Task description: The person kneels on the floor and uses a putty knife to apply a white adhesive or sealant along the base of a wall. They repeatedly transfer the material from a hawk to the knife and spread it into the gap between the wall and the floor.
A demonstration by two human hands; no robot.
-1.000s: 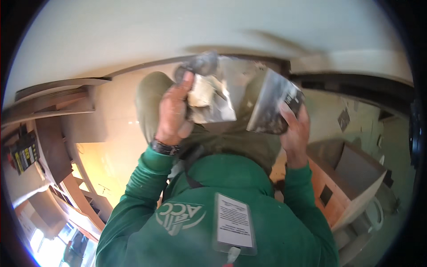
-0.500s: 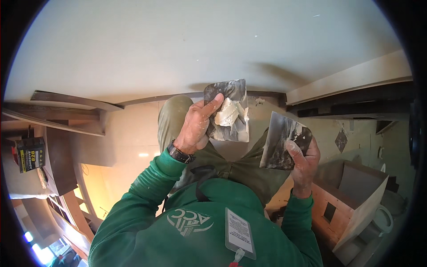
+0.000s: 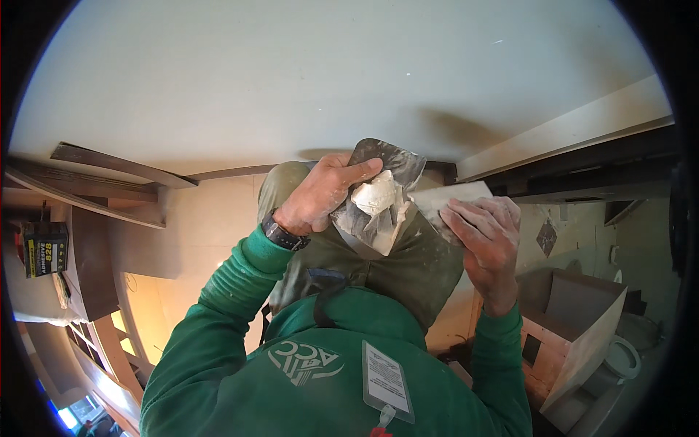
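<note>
My left hand grips a dark flat filler blade, its thumb lying along the top face. A lump of creamy white putty sits on that blade, with smears spreading to its lower edge. In my right hand is a second filler blade, turned so that its pale face shows, fingers pressed over it. The left edge of this second blade is close beside the putty-laden one; whether they touch I cannot tell. White residue coats the fingers of my right hand.
A pale wall rises ahead, with a dark skirting strip along its foot. Dark boards lean at the left, above a black-and-yellow bag. At the right stand an open wooden box and a white bucket.
My right hand has turned its blade over and brought it left and up toward the other one. The left blade has tilted, its top leaning right.
</note>
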